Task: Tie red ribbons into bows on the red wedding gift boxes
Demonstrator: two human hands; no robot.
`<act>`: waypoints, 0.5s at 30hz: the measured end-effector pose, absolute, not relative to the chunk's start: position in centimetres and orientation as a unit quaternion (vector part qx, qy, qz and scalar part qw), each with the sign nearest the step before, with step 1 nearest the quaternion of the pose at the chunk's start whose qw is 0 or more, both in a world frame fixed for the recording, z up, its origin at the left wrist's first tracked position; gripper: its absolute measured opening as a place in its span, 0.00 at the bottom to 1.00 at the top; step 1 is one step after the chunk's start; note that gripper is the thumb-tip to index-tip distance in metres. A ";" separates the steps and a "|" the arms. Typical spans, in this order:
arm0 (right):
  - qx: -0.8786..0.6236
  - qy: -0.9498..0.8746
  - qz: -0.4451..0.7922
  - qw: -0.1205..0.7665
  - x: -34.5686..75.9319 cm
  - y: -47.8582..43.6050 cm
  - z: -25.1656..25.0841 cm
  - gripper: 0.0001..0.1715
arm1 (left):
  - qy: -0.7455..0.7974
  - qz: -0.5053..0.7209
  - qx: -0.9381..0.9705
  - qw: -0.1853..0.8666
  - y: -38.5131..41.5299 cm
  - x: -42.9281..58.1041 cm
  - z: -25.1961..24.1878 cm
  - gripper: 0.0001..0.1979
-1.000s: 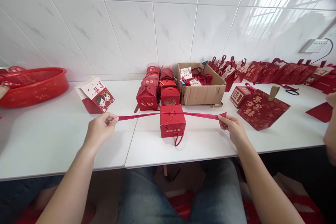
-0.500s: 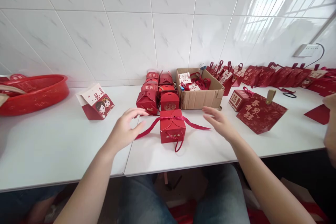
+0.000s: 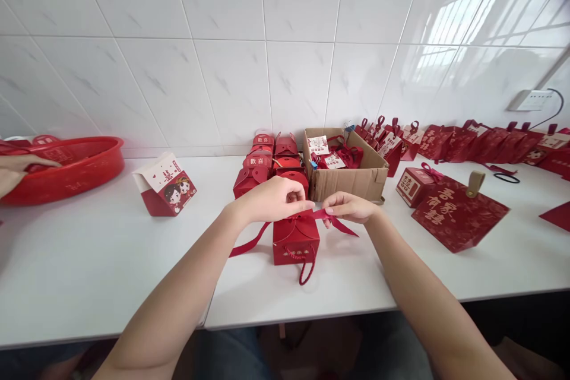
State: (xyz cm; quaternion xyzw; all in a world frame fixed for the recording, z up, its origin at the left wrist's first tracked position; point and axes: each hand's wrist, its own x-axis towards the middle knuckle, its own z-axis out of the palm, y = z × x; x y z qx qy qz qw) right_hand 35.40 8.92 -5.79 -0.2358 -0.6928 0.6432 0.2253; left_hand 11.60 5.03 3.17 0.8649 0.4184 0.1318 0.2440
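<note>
Red box (image 3: 296, 248) sits upright on the table (image 3: 356, 285), directly below the grip, cord handle (image 3: 307, 270) hanging off its near side. Ribbon (image 3: 344, 227) crosses the box top.

Right hand (image 3: 351, 206) has thumb and fingers pinched on the ribbon, just right of the box top. Left hand (image 3: 285, 197) is over the box top beside that pinch, fingertips at the ribbon; can't tell if it's gripping or only touching.

Change: a second ago both hands had the ribbon pulled taut by its ends, then let go. Now both are in close at the centre. Right tail hangs just past the pinch; left tail lies slack, out left of the box. Reads to me as work moved from tensioning the ends to handling ribbon at the middle.

Further out: red boxes (image 3: 252, 181) lined up behind the left hand, carton (image 3: 347, 185) just behind the right. Right of the grip, tan-loop box (image 3: 458, 214). Well left, white-and-red box (image 3: 163, 187), then basin (image 3: 93, 172) with a co-worker's hand (image 3: 20, 169) now at it.
</note>
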 end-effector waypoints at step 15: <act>-0.302 -0.623 0.555 0.461 31.1 4.9 -5.3 0.10 | 0.418 0.110 0.872 0.229 6.2 11.5 3.5 0.18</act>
